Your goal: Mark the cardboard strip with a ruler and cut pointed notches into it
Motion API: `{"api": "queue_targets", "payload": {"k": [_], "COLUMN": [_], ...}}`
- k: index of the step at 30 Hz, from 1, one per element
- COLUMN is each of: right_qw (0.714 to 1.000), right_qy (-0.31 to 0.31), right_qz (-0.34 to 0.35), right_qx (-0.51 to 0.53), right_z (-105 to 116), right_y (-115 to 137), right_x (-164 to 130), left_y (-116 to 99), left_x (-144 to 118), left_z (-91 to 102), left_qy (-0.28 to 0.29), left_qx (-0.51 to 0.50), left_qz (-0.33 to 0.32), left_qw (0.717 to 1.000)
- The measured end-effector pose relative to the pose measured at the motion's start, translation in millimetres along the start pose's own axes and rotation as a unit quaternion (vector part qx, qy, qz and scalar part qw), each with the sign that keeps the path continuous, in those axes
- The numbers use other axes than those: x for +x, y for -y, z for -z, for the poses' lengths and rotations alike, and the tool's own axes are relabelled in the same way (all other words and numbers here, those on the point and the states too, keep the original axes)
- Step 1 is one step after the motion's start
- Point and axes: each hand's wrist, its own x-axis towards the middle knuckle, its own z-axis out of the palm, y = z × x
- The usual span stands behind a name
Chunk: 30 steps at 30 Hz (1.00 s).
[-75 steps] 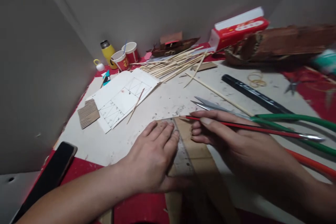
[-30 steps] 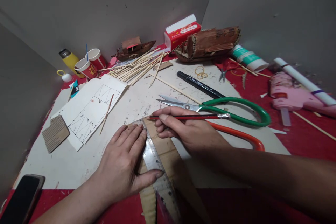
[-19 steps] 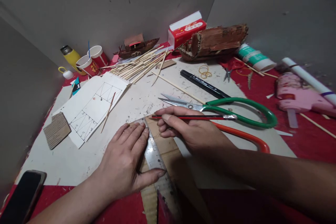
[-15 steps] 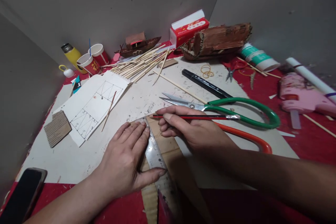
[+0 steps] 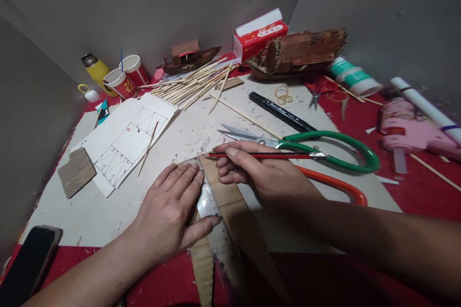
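Note:
My left hand (image 5: 172, 206) lies flat with fingers stretched, pressing a clear ruler (image 5: 210, 204) onto a strip of brown cardboard (image 5: 232, 199). In my right hand (image 5: 264, 172) a red and black pencil (image 5: 279, 156) is pinched, its tip pointing left close to the far end of the ruler and cardboard. The near end of the ruler is in shadow. Just beyond my right hand lie green-handled scissors (image 5: 334, 139) with their blades slightly apart. An orange handle (image 5: 345, 182) shows partly from behind my right hand and wrist.
Behind the hands are a drawn plan sheet (image 5: 126, 141), bamboo sticks (image 5: 194, 84), a black marker (image 5: 283, 112) and a model boat (image 5: 302, 55). At left are a corrugated cardboard piece (image 5: 77, 172) and a phone (image 5: 32, 264); at right, a pink glue gun (image 5: 406, 129).
The view has shifted slightly. My left thumb has drawn in a little along the ruler. The pencil stays in my right hand at almost the same place.

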Motion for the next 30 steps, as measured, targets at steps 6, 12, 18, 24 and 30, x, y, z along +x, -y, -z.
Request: {"api": "queue_targets", "payload": {"k": [6,12,18,24,30], "right_qw": [1.0,1.0,1.0,1.0,1.0], "right_qy": [0.007,-0.007,-0.009,-0.003,-0.005], "right_qz": [-0.002,0.01,0.004,0.014,0.012], "right_qx": [0.007,0.016,0.007,-0.004,-0.003], "right_z": [-0.8,-1.7,-1.6,-1.9,-2.1], "right_y": [0.7,-0.8,0.6,-0.9,-1.4], "right_x": [0.0,1.1,0.3,1.0,0.9], "left_y": [1.8,3.6,4.0,1.9,1.1], "left_x": [2.3,4.1,4.1,5.7,5.0], "left_z": [-0.4,-1.7,-3.1,-1.6,-1.4], "left_qy": [-0.001,-0.013,-0.024,-0.027,-0.027], "left_qx": [0.004,-0.005,-0.014,0.008,0.018], "left_qz": [-0.002,-0.002,-0.001,-0.003,0.0], "left_qw": [1.0,1.0,1.0,1.0,0.999]}}
